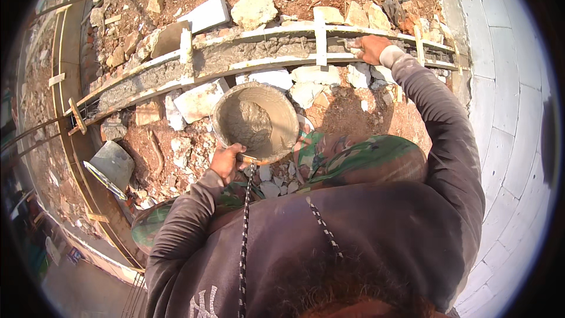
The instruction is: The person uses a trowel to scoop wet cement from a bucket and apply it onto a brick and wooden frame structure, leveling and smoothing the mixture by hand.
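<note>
My left hand (226, 162) is closed on the near rim of a round bucket (288, 119), which is tilted and has wet grey mortar (250, 123) inside. Stretched out to the far right, my right hand (373, 49) is closed around what looks like a trowel (352, 45), low over a narrow wooden form. Its blade is hard to make out against the grey mix. Rough wet concrete (247, 54) lies between the two long boards of the form (229, 70). A short wooden cross-piece (320, 36) spans the boards just left of my right hand.
Broken stones and white block pieces (201, 99) lie along both sides of the form. A second bucket (112, 164) lies tipped at the left, beside a long plank form (73, 135). A pale block wall (500, 112) rises on the right. Steel bars (35, 135) stick out at far left.
</note>
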`<state>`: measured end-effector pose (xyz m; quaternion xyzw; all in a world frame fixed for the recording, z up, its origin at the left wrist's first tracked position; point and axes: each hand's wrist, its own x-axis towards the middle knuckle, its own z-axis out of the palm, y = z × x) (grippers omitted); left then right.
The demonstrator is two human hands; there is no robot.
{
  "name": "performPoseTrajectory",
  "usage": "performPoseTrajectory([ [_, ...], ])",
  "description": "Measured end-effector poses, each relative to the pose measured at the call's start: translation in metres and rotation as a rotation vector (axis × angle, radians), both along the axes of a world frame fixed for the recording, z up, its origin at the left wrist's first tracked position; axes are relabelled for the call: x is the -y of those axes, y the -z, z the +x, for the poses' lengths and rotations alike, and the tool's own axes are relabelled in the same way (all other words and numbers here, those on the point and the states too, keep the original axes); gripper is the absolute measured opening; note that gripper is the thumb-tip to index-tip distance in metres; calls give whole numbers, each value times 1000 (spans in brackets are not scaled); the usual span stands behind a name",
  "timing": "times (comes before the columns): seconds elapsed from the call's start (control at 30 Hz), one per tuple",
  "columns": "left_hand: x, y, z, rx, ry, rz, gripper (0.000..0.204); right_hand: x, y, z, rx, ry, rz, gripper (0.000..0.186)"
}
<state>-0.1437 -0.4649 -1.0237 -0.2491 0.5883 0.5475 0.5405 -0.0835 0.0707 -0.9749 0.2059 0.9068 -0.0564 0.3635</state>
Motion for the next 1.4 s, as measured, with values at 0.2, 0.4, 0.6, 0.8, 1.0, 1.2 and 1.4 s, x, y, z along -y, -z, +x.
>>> performPoseTrajectory([
  [0.2,18,9,-6,31,7,-60,9,48,-83,5,-24,84,24,44],
  [0.4,-6,-61,-10,-135,60,-63,25,136,-125,95,-384,90,-532,43],
  [0.6,-16,-81,48,-562,49,265,81,272,-65,52,-150,-306,-22,28],
  [0.8,-6,-98,59,-745,102,326,81,282,-32,64,-233,-288,-286,38],
  [1.0,-4,-110,56,-549,83,336,80,303,-28,81,-184,-97,-486,48],
  [1.2,-15,-116,51,-388,26,253,50,291,-44,87,-62,154,-545,49],
  [1.4,-15,-100,45,-230,-50,157,33,224,-56,104,-247,183,-987,43],
])
